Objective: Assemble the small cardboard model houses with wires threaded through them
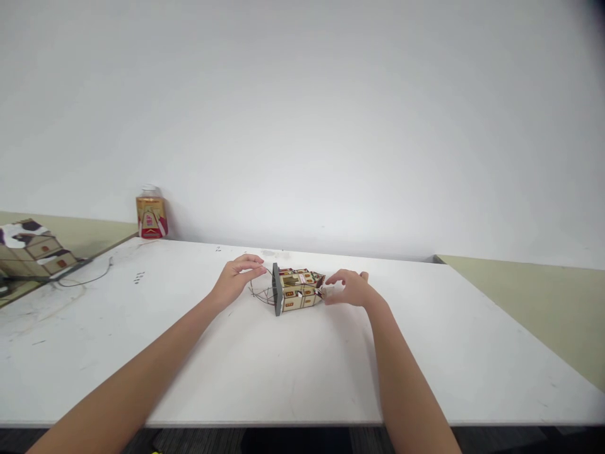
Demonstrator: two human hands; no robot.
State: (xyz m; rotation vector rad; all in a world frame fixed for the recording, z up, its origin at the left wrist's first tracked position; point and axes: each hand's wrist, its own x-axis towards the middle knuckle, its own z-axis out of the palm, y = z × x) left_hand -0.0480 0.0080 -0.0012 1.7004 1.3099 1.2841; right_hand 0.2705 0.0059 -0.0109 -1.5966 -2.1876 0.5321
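Note:
A small model house (302, 291) with cream walls and red-brown windows lies on its side on the white table, its roof end to the right. Its flat grey base (277, 290) stands on edge at the left. Thin dark wires (261, 294) curl out from beneath the base. My left hand (237, 279) is at these wires, thumb and forefinger pinched on one of them. My right hand (350, 288) is at the roof end, with thumb and fingers curved apart around the tip; whether it grips the tip is hard to make out.
Another model house (35, 252) with a trailing wire (89, 280) lies at the far left. A bottle with a red and gold label (152, 214) stands by the wall at the back left. The white table's (265, 403) front edge runs below my forearms.

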